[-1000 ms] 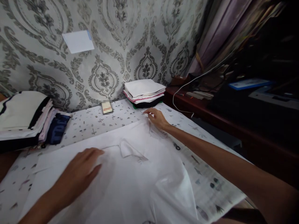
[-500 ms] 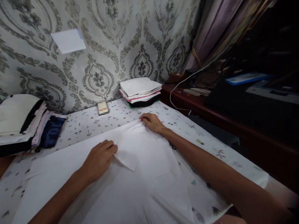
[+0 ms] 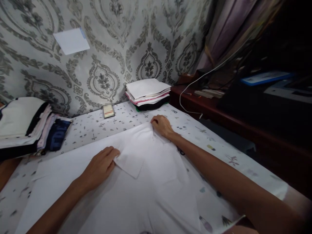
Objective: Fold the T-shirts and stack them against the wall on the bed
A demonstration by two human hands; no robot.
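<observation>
A white shirt (image 3: 122,198) lies spread and a little wrinkled over the patterned bed sheet (image 3: 209,123). Close to its middle, my left hand (image 3: 103,164) pinches the base of a pointed flap that looks like a collar (image 3: 130,164); the flap's tip lies to the right of the fingers. Farther off, my right hand (image 3: 162,126) has thumb and fingers closed on the shirt's far right edge, and the cloth bunches in creases there. The near part of the shirt runs out of the bottom of the view.
A folded clothes stack (image 3: 148,94) stands against the patterned wall (image 3: 107,48). Another pile of folded clothes (image 3: 23,123) is at the left, with a person's limb (image 3: 8,172) beside it. A small blurred card (image 3: 108,111) lies between. At right are a dark wooden desk (image 3: 219,110) and white cable (image 3: 181,97).
My left hand has shifted slightly left, drawing the flap with it so it opens flatter. My right hand keeps its hold on the far edge. The view has turned slightly.
</observation>
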